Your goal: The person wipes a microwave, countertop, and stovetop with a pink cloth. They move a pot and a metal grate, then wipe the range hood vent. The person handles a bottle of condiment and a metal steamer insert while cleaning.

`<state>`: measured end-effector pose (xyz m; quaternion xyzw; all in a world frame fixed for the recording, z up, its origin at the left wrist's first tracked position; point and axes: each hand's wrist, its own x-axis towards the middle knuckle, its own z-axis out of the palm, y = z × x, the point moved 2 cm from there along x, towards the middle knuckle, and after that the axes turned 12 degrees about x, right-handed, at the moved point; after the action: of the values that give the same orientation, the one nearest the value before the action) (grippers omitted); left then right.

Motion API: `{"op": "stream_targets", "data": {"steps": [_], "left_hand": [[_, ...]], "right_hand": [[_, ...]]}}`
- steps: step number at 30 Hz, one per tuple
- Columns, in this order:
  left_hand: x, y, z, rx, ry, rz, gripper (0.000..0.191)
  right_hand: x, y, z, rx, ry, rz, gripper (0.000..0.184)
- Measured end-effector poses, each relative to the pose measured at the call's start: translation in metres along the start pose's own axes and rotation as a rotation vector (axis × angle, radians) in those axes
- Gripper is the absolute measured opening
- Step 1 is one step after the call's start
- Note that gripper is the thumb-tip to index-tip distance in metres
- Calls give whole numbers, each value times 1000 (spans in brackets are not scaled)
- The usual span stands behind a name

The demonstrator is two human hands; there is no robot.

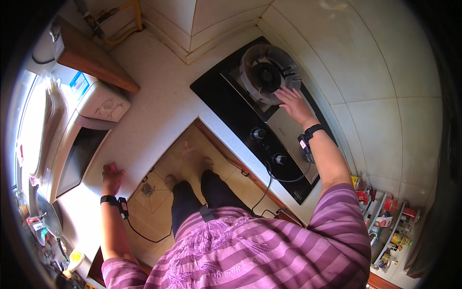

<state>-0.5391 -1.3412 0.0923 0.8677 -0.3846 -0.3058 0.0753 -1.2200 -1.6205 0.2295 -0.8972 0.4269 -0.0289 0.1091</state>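
Observation:
My right hand (294, 105) reaches over the gas cooktop (216, 90), its fingers laid at the near rim of a round metal burner ring (249, 81). The fingers are extended with nothing seen in them, and whether they press on the ring is unclear. Inside that ring sits the dark burner head (266, 75). On the left, my left hand (111, 176) is closed around a pink cloth (118, 182) over the pale countertop (144, 123), near its front edge. Part of the cloth is hidden by the fingers.
A white countertop appliance (104, 104) with a dark door stands left, beside a wooden board (94, 57). Two control knobs (258, 133) face me. A cable (288, 180) crosses the cooktop from my right wrist. Seasoning racks (389, 231) stand right; a yellow-labelled bottle (75, 261) lower left.

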Motion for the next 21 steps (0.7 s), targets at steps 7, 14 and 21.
{"op": "stream_targets", "data": {"steps": [7, 14, 21], "left_hand": [[2, -1, 1, -3, 3, -3, 50], [2, -4, 2, 4, -1, -11, 55], [7, -11, 5, 45, -4, -6, 56]], "right_hand": [[-3, 9, -2, -11, -70, -54, 54], [-2, 20, -3, 32, -82, -36, 56], [0, 19, -7, -78, -88, 24, 58]]}}
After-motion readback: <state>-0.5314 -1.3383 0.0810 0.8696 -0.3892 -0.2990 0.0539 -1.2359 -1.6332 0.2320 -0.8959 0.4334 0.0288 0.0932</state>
